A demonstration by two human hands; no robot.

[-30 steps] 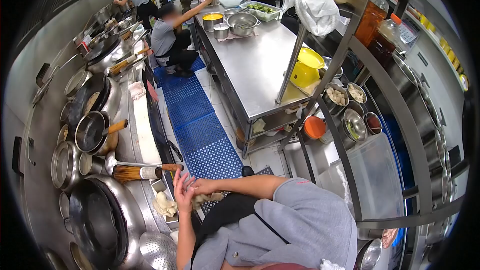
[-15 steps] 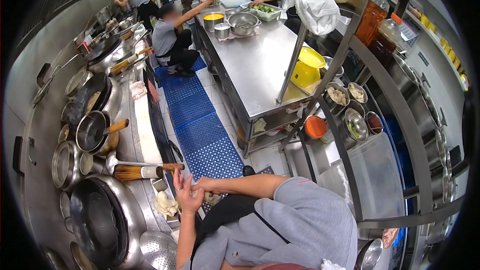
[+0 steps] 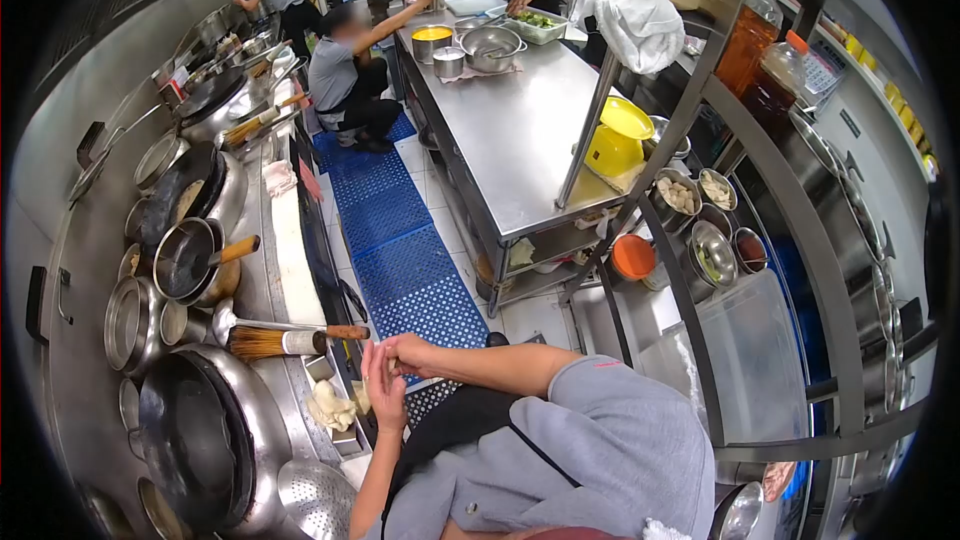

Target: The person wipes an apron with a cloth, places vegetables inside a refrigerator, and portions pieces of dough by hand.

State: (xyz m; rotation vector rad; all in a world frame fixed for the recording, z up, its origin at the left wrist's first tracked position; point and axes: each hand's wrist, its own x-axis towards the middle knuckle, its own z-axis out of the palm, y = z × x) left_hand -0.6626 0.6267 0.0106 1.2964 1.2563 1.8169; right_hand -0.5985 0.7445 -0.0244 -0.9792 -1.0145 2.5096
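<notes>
My left hand (image 3: pixel 384 386) is raised in front of my apron with its fingers stretched upward; a ring shows on one finger. Close against it, my right hand (image 3: pixel 409 353) has its fingers curled in, and whatever is in them is hidden. Both hands are beside the stove edge, near the wooden handle (image 3: pixel 348 332) of a ladle. A bristle brush (image 3: pixel 272 343) lies next to that ladle. Just left of my hands, a crumpled pale cloth (image 3: pixel 330 405) hangs over a narrow metal container.
A large black wok (image 3: pixel 190 440) and a perforated strainer (image 3: pixel 316 500) are at my left. Blue mats (image 3: pixel 385 230) cover the aisle beside a steel table (image 3: pixel 490 150). One person (image 3: pixel 345 70) crouches there; others work farther back. Shelf posts stand at right.
My left fingers, spread apart before, are now drawn closer together and upright. My right hand has shifted slightly up, and its fingers meet the left hand. The pale thing below my hands is now left of them.
</notes>
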